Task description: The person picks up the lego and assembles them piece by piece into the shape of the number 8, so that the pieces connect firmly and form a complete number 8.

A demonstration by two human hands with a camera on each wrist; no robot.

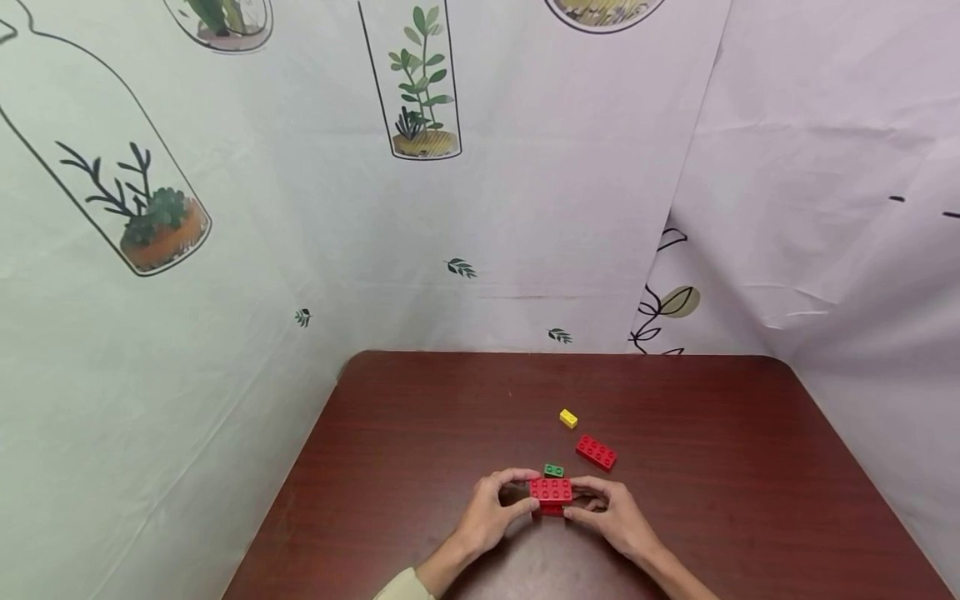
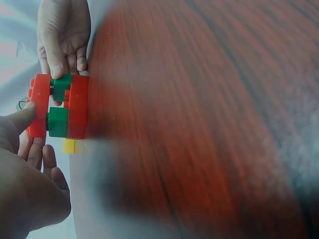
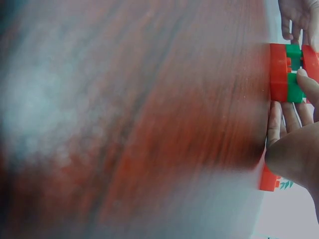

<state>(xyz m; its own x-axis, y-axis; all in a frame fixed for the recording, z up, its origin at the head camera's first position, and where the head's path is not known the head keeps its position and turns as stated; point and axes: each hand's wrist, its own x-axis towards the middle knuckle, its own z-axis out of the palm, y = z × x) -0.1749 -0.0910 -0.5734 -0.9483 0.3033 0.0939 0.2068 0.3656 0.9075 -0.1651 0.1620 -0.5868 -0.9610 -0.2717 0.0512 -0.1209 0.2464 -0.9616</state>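
On the table stands a stack of toy bricks: a red brick at the bottom, two green bricks apart at its ends, and a red brick across the top. My left hand pinches the top red brick at its left end, thumb in front and fingers behind. At the stack's right end, my right hand holds a green brick, its thumb on the near face in the right wrist view. Some of the right fingers are hidden behind the bricks.
Just behind the stack lies a loose green brick. Farther back are a loose red brick and a small yellow brick. The brown table meets a printed cloth at its far edge.
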